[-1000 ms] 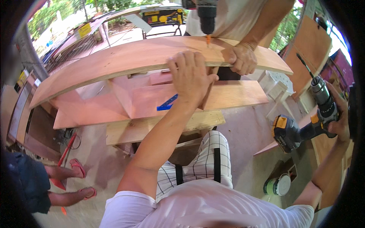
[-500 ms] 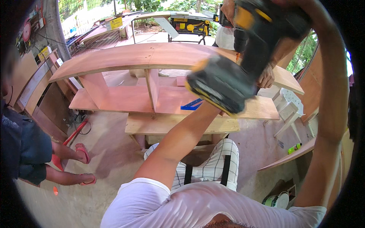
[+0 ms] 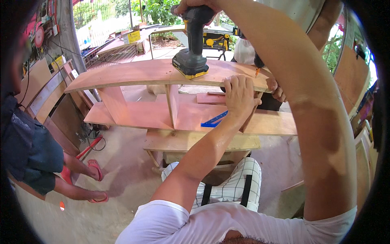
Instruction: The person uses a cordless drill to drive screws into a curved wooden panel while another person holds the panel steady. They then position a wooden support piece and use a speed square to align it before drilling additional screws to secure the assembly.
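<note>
A pink-toned plywood shelf unit lies across the view, with a top board (image 3: 134, 73), upright dividers (image 3: 172, 106) and a lower board (image 3: 142, 116). My left hand (image 3: 240, 93) grips the front edge of the top board, fingers over it, thumb beside a right-hand upright. At the top of the view my right hand (image 3: 205, 5) is wrapped round the upper part of a black and yellow cordless drill (image 3: 196, 36). The drill's battery end is down, at the top board; whether it touches cannot be told. A blue triangular square (image 3: 213, 120) lies on the lower board, near my left wrist.
Across the unit, a co-worker's hand (image 3: 278, 90) holds the board's right end beside an orange-tipped drill (image 3: 257, 67). Another person (image 3: 32, 142) stands at left in red slippers. A wooden bench (image 3: 203, 141) stands under the unit. Wood panels (image 3: 44, 87) lean at left.
The drill has swung up and away to the left, from close in front of me to over the top board. My left hand, hidden behind the drill before, now shows on the board edge.
</note>
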A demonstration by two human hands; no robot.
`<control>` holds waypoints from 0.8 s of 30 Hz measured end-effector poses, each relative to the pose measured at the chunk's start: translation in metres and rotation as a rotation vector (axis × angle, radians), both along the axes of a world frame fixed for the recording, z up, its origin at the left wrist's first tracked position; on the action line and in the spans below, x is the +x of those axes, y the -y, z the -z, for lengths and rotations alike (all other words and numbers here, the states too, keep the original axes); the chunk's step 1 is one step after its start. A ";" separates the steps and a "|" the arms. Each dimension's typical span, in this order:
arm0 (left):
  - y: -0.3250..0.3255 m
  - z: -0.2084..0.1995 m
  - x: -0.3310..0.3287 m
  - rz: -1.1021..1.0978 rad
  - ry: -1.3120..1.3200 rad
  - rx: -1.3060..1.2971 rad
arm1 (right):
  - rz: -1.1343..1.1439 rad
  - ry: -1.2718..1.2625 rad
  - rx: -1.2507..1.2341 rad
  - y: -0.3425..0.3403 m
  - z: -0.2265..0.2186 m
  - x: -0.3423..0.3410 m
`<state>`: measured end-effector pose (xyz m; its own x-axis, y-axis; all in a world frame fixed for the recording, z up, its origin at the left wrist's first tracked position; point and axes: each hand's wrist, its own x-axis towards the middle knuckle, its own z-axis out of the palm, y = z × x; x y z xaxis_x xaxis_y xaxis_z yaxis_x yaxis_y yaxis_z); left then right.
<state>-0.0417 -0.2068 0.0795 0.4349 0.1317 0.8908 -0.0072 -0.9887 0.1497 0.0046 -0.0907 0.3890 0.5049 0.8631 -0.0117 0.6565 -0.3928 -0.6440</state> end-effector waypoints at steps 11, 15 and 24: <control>0.004 0.003 0.004 -0.075 -0.040 0.031 | 0.134 0.163 -0.059 -0.005 0.001 -0.010; 0.004 0.001 0.003 -0.045 -0.001 0.015 | 0.109 0.153 0.001 0.008 0.009 -0.018; 0.005 -0.001 0.004 -0.120 -0.057 0.070 | 0.076 0.212 0.353 0.053 0.028 -0.031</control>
